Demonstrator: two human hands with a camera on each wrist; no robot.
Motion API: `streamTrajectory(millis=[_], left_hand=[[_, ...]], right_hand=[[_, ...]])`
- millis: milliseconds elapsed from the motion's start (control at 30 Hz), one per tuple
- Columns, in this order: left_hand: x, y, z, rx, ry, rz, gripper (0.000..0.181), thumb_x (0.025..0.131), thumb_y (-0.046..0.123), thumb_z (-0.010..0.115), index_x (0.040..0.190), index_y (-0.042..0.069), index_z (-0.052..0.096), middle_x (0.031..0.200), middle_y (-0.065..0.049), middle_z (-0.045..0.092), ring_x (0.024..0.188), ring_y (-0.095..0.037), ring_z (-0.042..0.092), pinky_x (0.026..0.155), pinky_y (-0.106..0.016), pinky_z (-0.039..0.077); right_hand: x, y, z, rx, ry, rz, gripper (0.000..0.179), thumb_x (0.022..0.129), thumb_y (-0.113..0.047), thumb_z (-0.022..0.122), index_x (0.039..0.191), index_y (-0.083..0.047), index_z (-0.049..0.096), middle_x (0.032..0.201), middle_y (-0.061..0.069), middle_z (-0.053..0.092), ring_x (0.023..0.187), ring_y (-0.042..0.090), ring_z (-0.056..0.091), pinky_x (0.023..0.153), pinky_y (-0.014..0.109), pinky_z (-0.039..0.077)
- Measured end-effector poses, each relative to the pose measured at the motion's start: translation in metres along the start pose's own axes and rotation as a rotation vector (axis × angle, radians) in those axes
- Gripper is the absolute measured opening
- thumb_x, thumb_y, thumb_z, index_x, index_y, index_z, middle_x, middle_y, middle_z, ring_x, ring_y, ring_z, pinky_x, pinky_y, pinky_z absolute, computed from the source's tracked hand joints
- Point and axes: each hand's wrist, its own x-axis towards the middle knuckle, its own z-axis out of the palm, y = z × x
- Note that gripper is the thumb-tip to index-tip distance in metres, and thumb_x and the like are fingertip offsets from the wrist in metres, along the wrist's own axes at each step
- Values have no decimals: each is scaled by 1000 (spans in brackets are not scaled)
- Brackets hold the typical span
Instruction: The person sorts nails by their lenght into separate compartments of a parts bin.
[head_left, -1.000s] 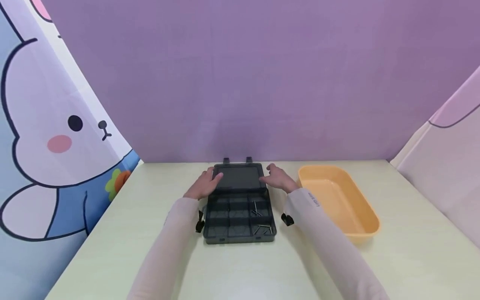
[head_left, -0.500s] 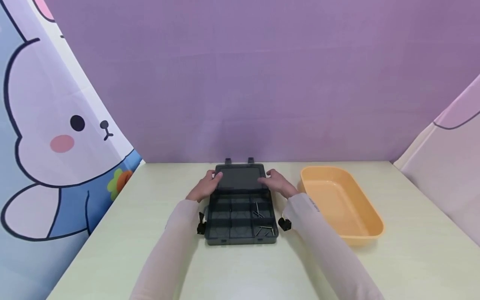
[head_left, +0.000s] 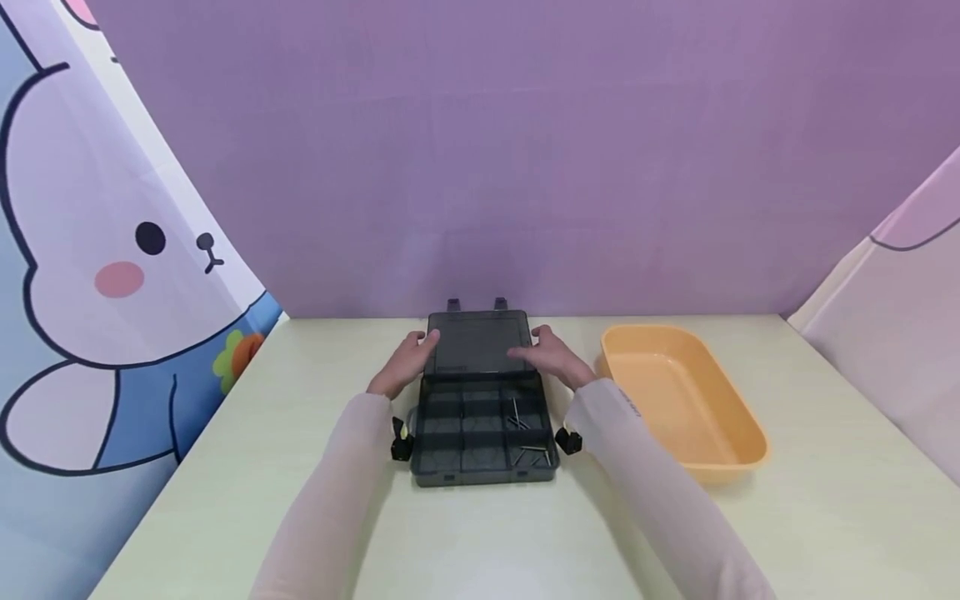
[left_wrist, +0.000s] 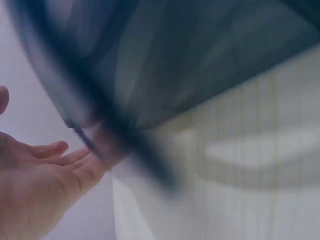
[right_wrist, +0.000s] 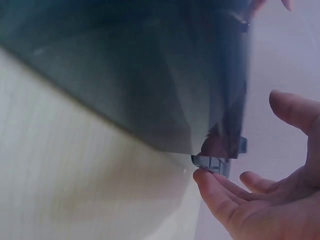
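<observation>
A dark translucent compartment box [head_left: 461, 475] stands on the table, its hinged lid [head_left: 480, 337] swung back and tilted slightly up. My left hand [head_left: 405, 363] is at the lid's left side. In the left wrist view the fingers [left_wrist: 82, 170] reach out behind the blurred lid, thumb apart from it. My right hand [head_left: 555, 357] is at the lid's right side. In the right wrist view, extended fingers [right_wrist: 220, 197] touch the lid's edge near a latch [right_wrist: 212, 162], and the thumb stands away. Several thin metal pins [head_left: 532, 450] lie in two right-hand compartments.
A yellow-orange plastic tray [head_left: 675, 400] stands on the pale table [head_left: 480, 542], right of the box and close to my right forearm. A purple backdrop [head_left: 480, 150] rises directly behind the lid at the table's far edge.
Both hands have moved in to the lid's sides. The lid has tilted up a little from lying back on the table. The box and the tray stay where they were.
</observation>
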Motion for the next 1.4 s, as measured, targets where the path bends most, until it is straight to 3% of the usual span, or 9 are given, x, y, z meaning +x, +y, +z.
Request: streamTrajectory(millis=[333,567,900,1200,1300,1400], left_hand=[[-13,8,-2,-86,39,44,72,103,46,29,152,1,4,153,-24,22,138,-37,32,109,-51,33],[-18,3,3,-145,61,57,66,104,41,29,152,0,9,152,-25,24,138,-38,32,107,-50,37],[-24,3,-1,-173,120,131,61,105,35,30,151,-1,14,152,-26,24,137,-38,33,106,-51,38],[-25,2,-3,-159,132,122,61,105,36,28,152,0,13,153,-24,23,138,-37,32,105,-49,40],[-26,1,-4,-165,138,137,61,105,36,26,152,-1,12,154,-25,19,139,-38,30,105,-48,40],[-29,3,-5,-176,151,197,59,106,36,23,151,-2,16,153,-25,22,139,-40,31,103,-50,41]], right_hand=[[-12,-2,6,-35,32,-175,102,74,-20,81,148,2,14,141,28,38,127,39,43,107,51,36],[-21,7,11,-99,11,-214,113,67,-13,86,150,-1,10,148,30,25,133,41,34,109,54,32],[-29,7,11,-155,-23,-287,116,66,-16,88,150,-3,9,150,30,16,134,44,32,108,56,31],[-33,6,9,-146,-89,-294,119,68,-19,87,152,-7,4,154,26,8,140,43,21,110,59,27],[-33,5,8,-127,-77,-299,119,69,-19,86,152,-7,2,153,27,8,140,43,21,110,59,27],[-33,5,7,-53,-46,-310,119,71,-15,84,152,-8,-2,153,26,11,139,43,25,108,57,31]])
